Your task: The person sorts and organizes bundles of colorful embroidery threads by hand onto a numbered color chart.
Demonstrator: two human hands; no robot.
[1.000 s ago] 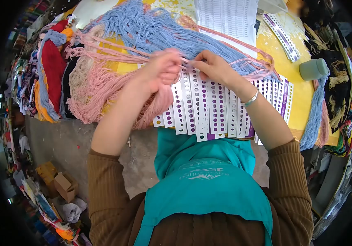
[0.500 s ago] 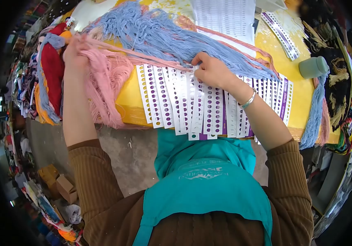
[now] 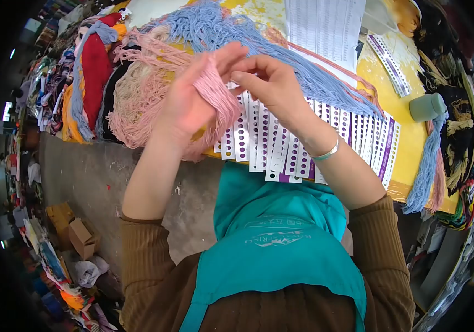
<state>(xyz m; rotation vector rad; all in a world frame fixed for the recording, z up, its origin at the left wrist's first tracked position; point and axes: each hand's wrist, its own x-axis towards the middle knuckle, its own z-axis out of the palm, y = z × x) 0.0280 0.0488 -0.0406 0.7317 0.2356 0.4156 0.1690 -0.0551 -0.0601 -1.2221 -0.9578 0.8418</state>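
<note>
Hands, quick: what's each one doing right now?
Left hand: open, pink yarn draped across it.
Right hand: fingers bent; whether it holds anything can't be told.

Floor: grey, stained, below you
Table: yellow top, your 12 o'clock
Carton: brown cardboard, your 8
Light patch: bright white, your 10

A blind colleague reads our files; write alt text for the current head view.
Pink yarn lies across a person's raised left hand, with the right hand close beside it, above a yellow table spread with blue yarn and white hole-punched cards.
</note>
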